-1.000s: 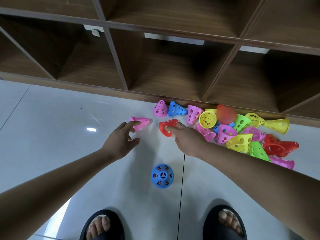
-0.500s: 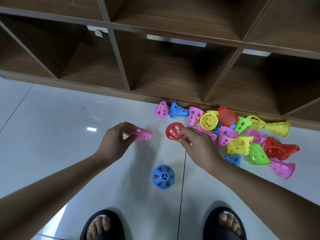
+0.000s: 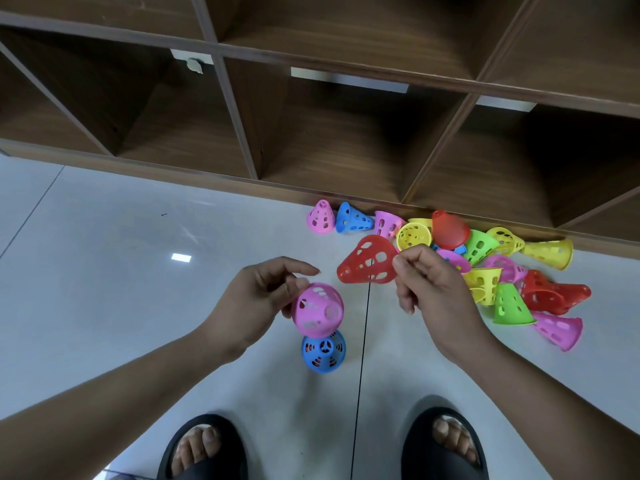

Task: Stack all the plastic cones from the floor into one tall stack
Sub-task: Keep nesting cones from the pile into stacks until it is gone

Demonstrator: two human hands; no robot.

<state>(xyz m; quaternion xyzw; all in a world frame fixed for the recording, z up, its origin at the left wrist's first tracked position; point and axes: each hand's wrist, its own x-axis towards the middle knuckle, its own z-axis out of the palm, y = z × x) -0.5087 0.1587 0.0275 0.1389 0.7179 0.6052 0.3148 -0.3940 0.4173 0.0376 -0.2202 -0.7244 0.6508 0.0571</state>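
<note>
Pinched pink cone [image 3: 318, 310], left hand [image 3: 256, 299]; red cone [image 3: 367, 261], right hand [image 3: 433, 289] (stack barely begun). Needed nesting onto blue cone [image 3: 323, 351] next.

The left hand [image 3: 256, 306] is holding the left cone [image 3: 317, 310] just above the standing cone [image 3: 323, 351], which is sitting on the floor [image 3: 104, 271] ahead of the sandals [image 3: 204, 448]. The right hand [image 3: 433, 292] is pinching the right cone [image 3: 367, 261] to the right, apart from the left cone. The heap of cones [image 3: 485, 258] is lying behind and right of that hand (its back row against the foot of the shelf unit [image 3: 311, 133]).
</note>
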